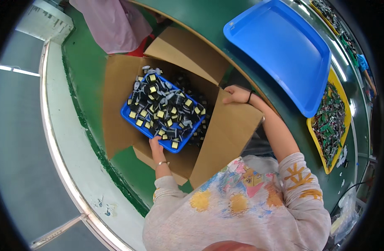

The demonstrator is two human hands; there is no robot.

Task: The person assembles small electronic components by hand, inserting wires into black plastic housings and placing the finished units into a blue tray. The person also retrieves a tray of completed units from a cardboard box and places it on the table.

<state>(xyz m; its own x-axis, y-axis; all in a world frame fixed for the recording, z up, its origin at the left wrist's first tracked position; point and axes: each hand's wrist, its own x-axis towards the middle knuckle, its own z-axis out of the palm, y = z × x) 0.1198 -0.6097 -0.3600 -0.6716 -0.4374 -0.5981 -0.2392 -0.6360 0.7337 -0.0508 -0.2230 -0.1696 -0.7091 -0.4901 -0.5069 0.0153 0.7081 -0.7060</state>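
A blue tray [124,112] heaped with small black parts [163,109] that bear yellow squares and grey ends is tilted over the open mouth of a cardboard box [225,131]. My left hand [156,145] grips the tray's near rim, the fingers partly hidden beneath it. More black parts lie deep inside the box, mostly in shadow. My right hand [237,95] is closed over the upper corner of the box's right flap. The other flaps stand spread outward.
A large blue tray [279,50] lies on the green table to the right. Beside it a yellow tray [315,136] holds a pile of green and dark scraps. A person in a pink garment [112,27] is just beyond the box. A pale wall ledge [68,138] curves along the left.
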